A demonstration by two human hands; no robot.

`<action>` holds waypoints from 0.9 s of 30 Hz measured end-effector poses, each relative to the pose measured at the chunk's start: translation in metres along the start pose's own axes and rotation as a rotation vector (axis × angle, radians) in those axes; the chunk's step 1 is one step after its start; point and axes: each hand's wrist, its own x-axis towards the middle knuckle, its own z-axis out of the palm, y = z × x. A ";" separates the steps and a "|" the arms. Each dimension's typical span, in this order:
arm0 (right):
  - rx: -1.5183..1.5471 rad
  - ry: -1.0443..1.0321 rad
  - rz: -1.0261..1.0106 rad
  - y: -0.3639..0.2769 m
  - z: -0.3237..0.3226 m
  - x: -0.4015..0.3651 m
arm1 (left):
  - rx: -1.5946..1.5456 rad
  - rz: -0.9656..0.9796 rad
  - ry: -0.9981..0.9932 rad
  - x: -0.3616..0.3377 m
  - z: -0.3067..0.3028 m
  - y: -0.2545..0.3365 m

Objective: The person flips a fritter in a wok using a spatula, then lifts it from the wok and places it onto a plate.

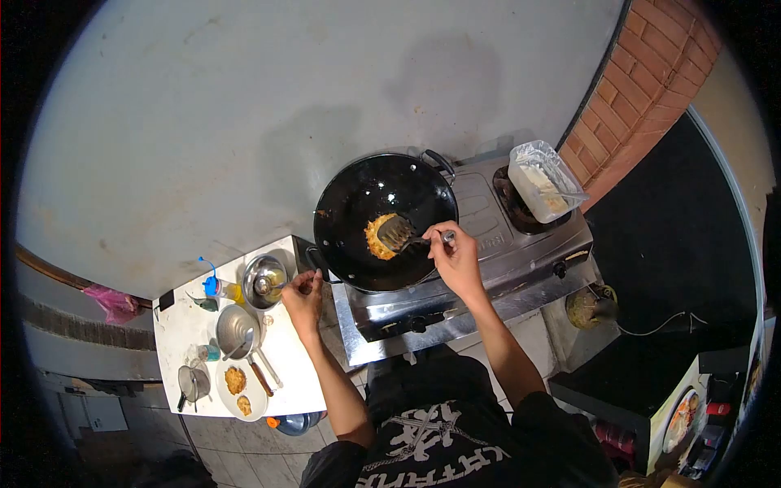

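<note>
A black wok (pixel 350 187) sits on the gas stove, and a golden-brown fritter (pixel 376 237) lies in it. My right hand (pixel 457 259) is closed around the handle of a slotted spatula (pixel 396 234), whose blade rests over the right part of the fritter. At the wok's lower left, my left hand (pixel 303 302) is closed, its fingertips at the wok's side handle (pixel 316 259). Just left of that hand, on the white table, stands a steel bowl (pixel 264 268) with a spoon and some yellowish liquid in it.
A plastic tub (pixel 541 183) of pale batter stands on the stove's right burner. The white table (pixel 191 325) also bears a plate (pixel 254 390) with fried pieces, a saucepan (pixel 236 325), a strainer (pixel 194 381) and a blue-capped bottle (pixel 221 288). A wall rises behind the stove (pixel 488 285).
</note>
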 end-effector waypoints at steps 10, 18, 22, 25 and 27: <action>-0.152 -0.059 -0.077 0.024 0.010 0.007 | 0.026 -0.003 -0.011 -0.004 -0.004 0.018; -0.225 -0.074 -0.086 0.009 0.007 0.005 | 0.055 0.031 -0.009 -0.003 -0.004 0.015; -0.234 -0.086 -0.097 0.007 0.008 0.005 | 0.055 -0.009 -0.036 -0.001 -0.005 0.010; -0.214 -0.068 -0.108 0.004 0.010 0.005 | 0.037 -0.007 -0.042 -0.002 -0.006 0.012; -0.215 -0.068 -0.124 0.005 0.010 0.005 | 0.037 0.005 -0.032 -0.002 -0.006 0.014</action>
